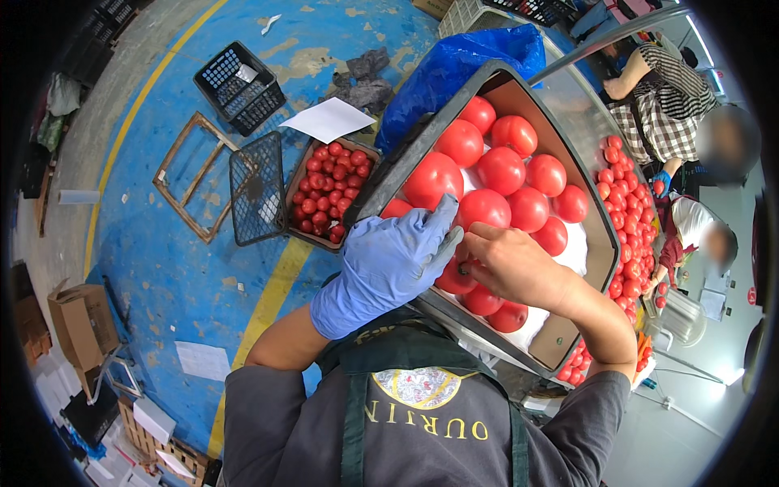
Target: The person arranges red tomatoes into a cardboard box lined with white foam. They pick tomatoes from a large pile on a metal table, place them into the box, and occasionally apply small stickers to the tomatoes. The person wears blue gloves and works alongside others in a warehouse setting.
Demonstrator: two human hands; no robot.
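A black plastic crate (389, 173) with cardboard lining and white padding holds several large red tomatoes (501, 170). My left hand (389, 262), in a blue glove, curls over the crate's near side and holds a tomato (453, 280) whose dark stem end shows. Bent over that same tomato is my bare right hand (520, 265), its fingertips beside the stem and close to the gloved fingers. Part of the tomato is hidden behind both hands. More tomatoes (508, 316) lie just below my right hand on the padding.
Small tomatoes fill a lined crate (293, 240) on the blue floor. Nearby are an empty black crate (240, 88) and a wooden frame (204, 176). A blue plastic bag (450, 67) lies behind the large crate. To the right, two people stand by a heap of tomatoes (627, 225).
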